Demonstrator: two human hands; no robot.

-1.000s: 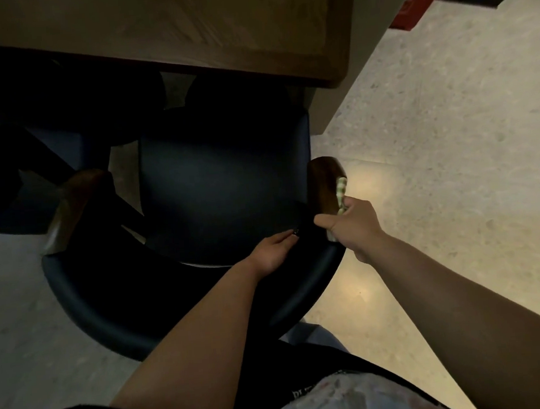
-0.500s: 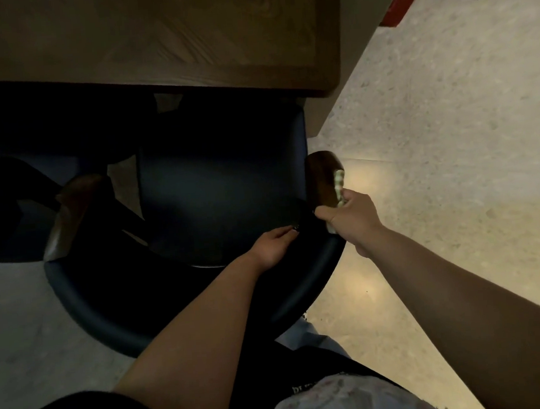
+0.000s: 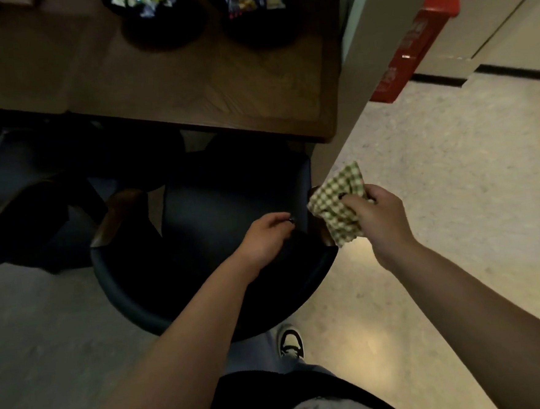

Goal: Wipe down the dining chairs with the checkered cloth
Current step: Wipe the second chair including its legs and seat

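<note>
Dark chair point(image 3: 201, 241) tucked partly under the table point(image 3: 222, 89), seat front lost in shadow. Left hand point(image 3: 266, 235) resting on the chair's back rim, fingers loosely curled, grip unclear. Right hand point(image 3: 376, 216) just right of the chair, clutching the checkered cloth point(image 3: 337, 204), bunched over the wooden armrest end; contact hidden.

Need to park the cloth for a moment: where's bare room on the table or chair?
Free: the wooden table near its front edge, below the two dark snack bowls; also the dark padded chair seat ahead of the left hand. Crowded: the table's far edge. The right hand holds the green checkered cloth.
</note>
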